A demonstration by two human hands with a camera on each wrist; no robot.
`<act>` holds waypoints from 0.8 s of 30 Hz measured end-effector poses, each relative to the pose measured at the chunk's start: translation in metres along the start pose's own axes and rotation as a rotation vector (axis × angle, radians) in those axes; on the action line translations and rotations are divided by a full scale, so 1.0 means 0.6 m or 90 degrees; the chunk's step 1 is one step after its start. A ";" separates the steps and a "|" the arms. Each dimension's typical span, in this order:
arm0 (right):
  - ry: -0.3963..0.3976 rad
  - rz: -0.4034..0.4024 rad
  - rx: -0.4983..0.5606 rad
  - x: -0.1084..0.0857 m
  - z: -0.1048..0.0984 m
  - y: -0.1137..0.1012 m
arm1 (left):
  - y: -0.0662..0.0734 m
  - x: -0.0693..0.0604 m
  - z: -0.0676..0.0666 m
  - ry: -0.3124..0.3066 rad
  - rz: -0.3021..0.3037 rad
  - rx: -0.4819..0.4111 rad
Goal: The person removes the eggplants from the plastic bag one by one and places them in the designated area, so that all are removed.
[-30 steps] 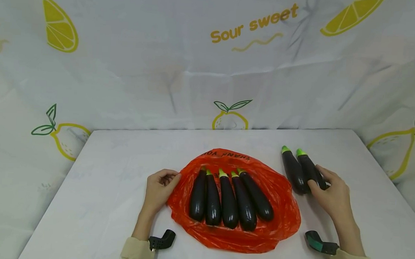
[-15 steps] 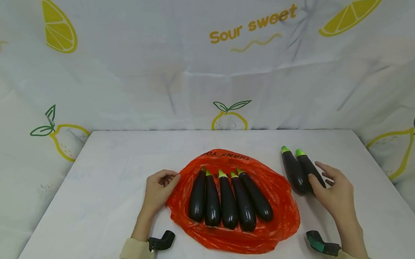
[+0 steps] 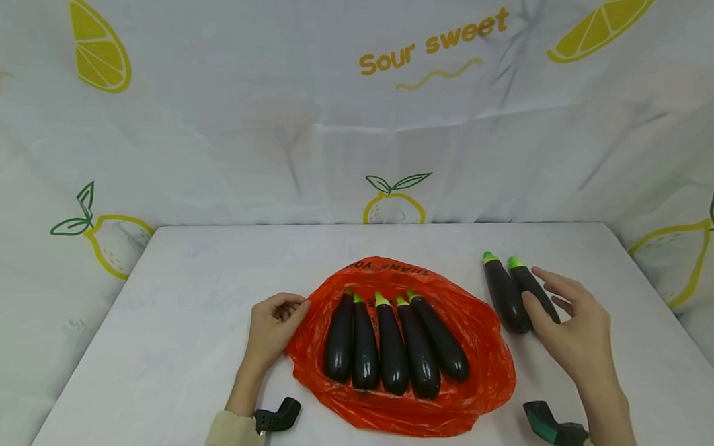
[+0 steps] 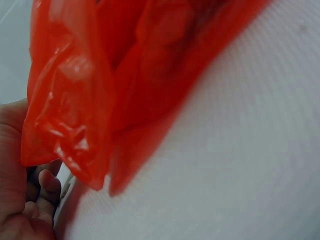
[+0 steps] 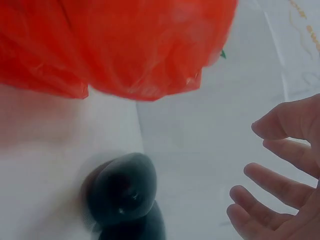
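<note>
My left hand (image 3: 275,323) pinches the left edge of a red plastic bag (image 3: 407,417); in the left wrist view the bag's crumpled edge (image 4: 70,100) lies against the thumb. Several dark eggplants (image 3: 394,353) with green stem ends lie side by side on the spread bag. To its right are two more eggplants, one on the left (image 3: 503,291) and one on the right (image 3: 531,286), close together. Over the right one hovers my right hand (image 3: 575,329), fingers apart and holding nothing. The right wrist view shows a gap between that hand (image 5: 290,185) and the eggplant (image 5: 125,185).
All of this lies on a white-covered table (image 3: 195,295). A white curtain (image 3: 227,155) printed with lemons hangs behind it. Black wrist devices, one at the left wrist (image 3: 279,414) and one at the right (image 3: 555,427), sit low over the table.
My right hand has let go of the right eggplant, its fingers spreading apart and lifting slightly off. The left hand, the bag and the eggplants on it stay in place.
</note>
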State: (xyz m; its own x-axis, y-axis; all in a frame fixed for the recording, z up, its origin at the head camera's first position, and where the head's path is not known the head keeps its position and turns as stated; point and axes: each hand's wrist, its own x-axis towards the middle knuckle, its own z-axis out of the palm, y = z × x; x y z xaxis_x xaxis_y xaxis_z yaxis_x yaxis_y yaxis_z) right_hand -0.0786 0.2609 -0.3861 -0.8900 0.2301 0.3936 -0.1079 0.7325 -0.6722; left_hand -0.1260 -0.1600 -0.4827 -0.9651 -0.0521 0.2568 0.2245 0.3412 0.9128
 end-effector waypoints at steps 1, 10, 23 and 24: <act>0.001 -0.007 0.003 -0.001 -0.001 -0.004 | 0.000 0.000 0.000 0.000 0.001 0.002; 0.008 -0.046 0.019 -0.005 -0.002 -0.027 | -0.002 0.000 0.000 0.000 0.002 0.000; -0.012 -0.095 0.067 -0.014 0.005 -0.060 | -0.003 -0.001 0.001 0.003 0.018 0.015; -0.017 -0.098 0.072 -0.015 0.006 -0.063 | -0.003 -0.001 0.001 0.004 0.020 0.016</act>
State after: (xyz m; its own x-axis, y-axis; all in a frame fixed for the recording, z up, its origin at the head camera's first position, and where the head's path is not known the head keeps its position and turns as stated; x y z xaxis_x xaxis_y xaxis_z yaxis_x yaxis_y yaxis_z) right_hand -0.0683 0.2291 -0.3665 -0.8702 0.1028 0.4818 -0.2913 0.6813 -0.6716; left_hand -0.1261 -0.1599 -0.4846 -0.9568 -0.0470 0.2870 0.2509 0.3656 0.8963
